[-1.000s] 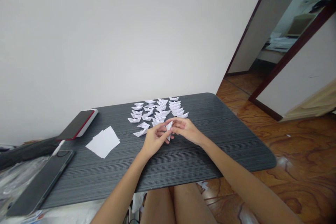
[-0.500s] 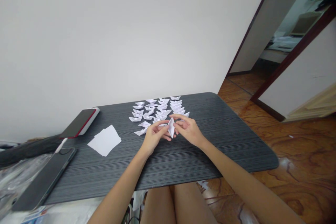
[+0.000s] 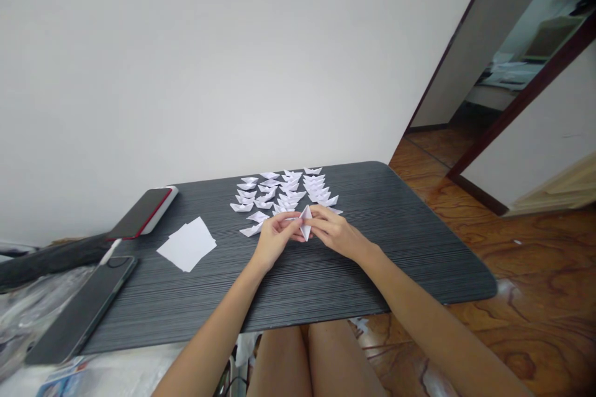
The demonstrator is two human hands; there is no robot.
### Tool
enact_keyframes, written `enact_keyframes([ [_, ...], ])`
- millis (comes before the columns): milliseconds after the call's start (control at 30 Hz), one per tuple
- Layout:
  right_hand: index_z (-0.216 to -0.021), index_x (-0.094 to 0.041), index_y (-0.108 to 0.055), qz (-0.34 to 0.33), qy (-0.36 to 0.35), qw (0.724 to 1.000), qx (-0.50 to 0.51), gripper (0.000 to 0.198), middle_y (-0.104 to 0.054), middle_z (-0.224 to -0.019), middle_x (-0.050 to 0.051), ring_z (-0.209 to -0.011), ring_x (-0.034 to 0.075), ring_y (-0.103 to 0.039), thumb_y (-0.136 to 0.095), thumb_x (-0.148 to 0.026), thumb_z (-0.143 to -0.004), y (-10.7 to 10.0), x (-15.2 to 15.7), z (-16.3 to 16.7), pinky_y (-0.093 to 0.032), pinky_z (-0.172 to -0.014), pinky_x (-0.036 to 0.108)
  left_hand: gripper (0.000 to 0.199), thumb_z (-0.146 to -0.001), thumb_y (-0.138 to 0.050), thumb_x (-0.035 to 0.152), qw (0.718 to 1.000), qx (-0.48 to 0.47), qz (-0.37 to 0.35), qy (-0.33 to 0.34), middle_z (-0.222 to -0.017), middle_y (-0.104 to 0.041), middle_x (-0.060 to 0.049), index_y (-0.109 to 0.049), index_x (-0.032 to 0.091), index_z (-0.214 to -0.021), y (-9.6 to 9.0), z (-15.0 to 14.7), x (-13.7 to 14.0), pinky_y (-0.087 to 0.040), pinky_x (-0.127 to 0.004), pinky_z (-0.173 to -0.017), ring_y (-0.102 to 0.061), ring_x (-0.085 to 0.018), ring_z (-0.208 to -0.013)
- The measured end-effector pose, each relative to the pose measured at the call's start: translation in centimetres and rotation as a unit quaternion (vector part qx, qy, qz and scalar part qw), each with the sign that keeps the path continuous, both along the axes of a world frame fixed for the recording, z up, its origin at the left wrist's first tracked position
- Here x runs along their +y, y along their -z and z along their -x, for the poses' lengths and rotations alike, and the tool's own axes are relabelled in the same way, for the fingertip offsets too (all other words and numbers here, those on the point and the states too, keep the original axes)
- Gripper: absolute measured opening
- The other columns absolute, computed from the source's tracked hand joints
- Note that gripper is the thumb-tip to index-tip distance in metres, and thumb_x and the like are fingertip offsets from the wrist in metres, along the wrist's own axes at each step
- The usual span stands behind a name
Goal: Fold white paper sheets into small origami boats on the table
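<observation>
A small folded white paper boat [image 3: 305, 224] is held upright between my two hands, its pointed ends up and down, above the dark table [image 3: 410, 248]. My left hand [image 3: 278, 233] pinches its left side between thumb and fingers. From the right, my right hand [image 3: 338, 231] grips the other side, its fingers pressed against the paper. Just beyond my hands, several finished white paper boats [image 3: 265, 194] stand in rough columns, the nearest partly hidden by my fingers. Left of my left hand lies a small stack of white paper sheets [image 3: 187, 244].
At the table's left end lie a dark phone [image 3: 81, 310] and a red-edged black device [image 3: 142, 214] on a white block, with a white cable [image 3: 110, 252] near them. A white wall [image 3: 223, 62] rises behind the table. Wooden floor [image 3: 526, 285] lies to the right.
My right hand's fingers have closed in on the paper boat, the index finger now pressing on its middle. The view has shifted slightly.
</observation>
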State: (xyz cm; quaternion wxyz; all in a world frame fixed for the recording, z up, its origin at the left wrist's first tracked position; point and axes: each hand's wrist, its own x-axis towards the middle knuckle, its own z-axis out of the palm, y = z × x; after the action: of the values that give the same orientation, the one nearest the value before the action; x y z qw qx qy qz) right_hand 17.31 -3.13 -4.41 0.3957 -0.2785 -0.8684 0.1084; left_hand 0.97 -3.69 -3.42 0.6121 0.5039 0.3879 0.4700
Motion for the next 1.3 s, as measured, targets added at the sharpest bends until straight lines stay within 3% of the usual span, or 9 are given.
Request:
enact_keyframes([
  [167, -0.086, -0.017, -0.061, 0.04, -0.01, 0.996, 0.081, 0.014, -0.055, -0.095, 0.009, -0.086, 0.016, -0.055, -0.05, -0.016, -0.077, -0.3, 0.1, 0.2, -0.047, -0.074, 0.03, 0.03, -0.072, -0.055, 0.036, 0.999, 0.018, -0.003, 0.032, -0.058, -0.063, -0.004, -0.055, 0.009, -0.082, -0.1, 0.2, 0.0, -0.049, -0.024, -0.049, -0.063, -0.017, -0.053],
  [300, -0.074, -0.018, -0.063, 0.117, 0.018, 0.978, 0.17, 0.008, -0.061, -0.088, 0.006, -0.08, 0.016, -0.057, -0.055, -0.017, -0.074, -0.7, 0.0, 0.6, -0.046, -0.073, 0.03, 0.029, -0.07, -0.057, 0.036, 0.996, 0.04, -0.067, 0.038, -0.07, -0.065, -0.007, -0.055, 0.01, -0.083, 0.1, 0.3, -0.1, -0.048, -0.023, -0.049, -0.064, -0.018, -0.061],
  [400, -0.069, -0.017, -0.063, 0.184, 0.016, 0.955, 0.233, 0.006, -0.062, -0.084, 0.005, -0.078, 0.016, -0.058, -0.059, -0.02, -0.071, -0.6, 0.1, 1.0, -0.046, -0.072, 0.03, 0.026, -0.066, -0.063, 0.029, 0.993, 0.047, -0.104, 0.016, -0.066, -0.065, -0.005, -0.055, 0.011, -0.083, 0.3, 0.3, -0.3, -0.049, -0.024, -0.054, -0.063, -0.017, -0.063],
  [533, -0.07, -0.016, -0.06, 0.27, -0.01, 0.917, 0.293, 0.005, -0.061, -0.081, 0.005, -0.077, 0.016, -0.057, -0.061, -0.021, -0.068, -0.2, 0.1, 1.6, -0.045, -0.07, 0.028, 0.02, -0.071, -0.058, 0.029, 0.99, 0.067, -0.121, -0.022, -0.057, -0.062, -0.003, -0.058, 0.01, -0.077, 0.4, 0.1, -0.4, -0.048, -0.024, -0.05, -0.06, -0.014, -0.05],
  [667, -0.089, -0.019, -0.053, 0.355, -0.018, 0.86, 0.366, 0.03, -0.062, -0.074, 0.0, -0.067, 0.012, -0.057, -0.066, -0.02, -0.062, -0.5, 0.0, 1.7, -0.045, -0.066, 0.026, 0.019, -0.071, -0.057, 0.03, 0.986, 0.098, -0.134, -0.031, -0.052, -0.059, -0.001, -0.057, 0.011, -0.071, 0.4, 0.1, -0.4, -0.044, -0.021, -0.045, -0.055, -0.01, -0.043],
  [733, -0.091, -0.019, -0.053, 0.391, -0.006, 0.841, 0.374, 0.034, -0.062, -0.073, 0.0, -0.065, 0.011, -0.057, -0.067, -0.021, -0.061, -0.8, 0.0, 1.5, -0.044, -0.063, 0.024, 0.019, -0.071, -0.057, 0.03, 0.984, 0.112, -0.135, -0.03, -0.051, -0.057, 0.0, -0.056, 0.012, -0.068, 0.4, 0.1, -0.4, -0.042, -0.02, -0.043, -0.054, -0.009, -0.041],
  [867, -0.078, -0.015, -0.059, 0.434, 0.023, 0.819, 0.375, 0.022, -0.063, -0.071, 0.002, -0.061, 0.01, -0.055, -0.067, -0.023, -0.06, -0.8, 0.4, 1.3, -0.042, -0.057, 0.022, 0.02, -0.071, -0.056, 0.031, 0.981, 0.136, -0.137, -0.019, -0.053, -0.056, 0.0, -0.056, 0.011, -0.069, 0.6, 0.2, -0.4, -0.04, -0.019, -0.042, -0.052, -0.008, -0.041],
  [1100, -0.067, -0.013, -0.058, 0.475, 0.007, 0.777, 0.413, 0.016, -0.059, -0.058, -0.002, -0.049, 0.006, -0.05, -0.068, -0.02, -0.057, -0.3, 0.8, 1.2, -0.037, -0.049, 0.019, 0.019, -0.074, -0.053, 0.032, 0.978, 0.143, -0.153, -0.012, -0.043, -0.049, 0.004, -0.053, 0.013, -0.072, 1.1, 0.2, -0.2, -0.039, -0.018, -0.042, -0.047, -0.007, -0.038],
  [1300, -0.073, -0.015, -0.05, 0.537, -0.01, 0.771, 0.343, 0.023, -0.058, -0.052, -0.004, -0.048, 0.008, -0.055, -0.066, -0.017, -0.057, -0.6, 0.4, 1.1, -0.043, -0.052, 0.02, 0.022, -0.076, -0.049, 0.033, 0.979, 0.162, -0.121, -0.038, -0.043, -0.053, 0.002, -0.055, 0.012, -0.075, 0.9, 0.2, 0.0, -0.038, -0.018, -0.04, -0.05, -0.009, -0.037],
])
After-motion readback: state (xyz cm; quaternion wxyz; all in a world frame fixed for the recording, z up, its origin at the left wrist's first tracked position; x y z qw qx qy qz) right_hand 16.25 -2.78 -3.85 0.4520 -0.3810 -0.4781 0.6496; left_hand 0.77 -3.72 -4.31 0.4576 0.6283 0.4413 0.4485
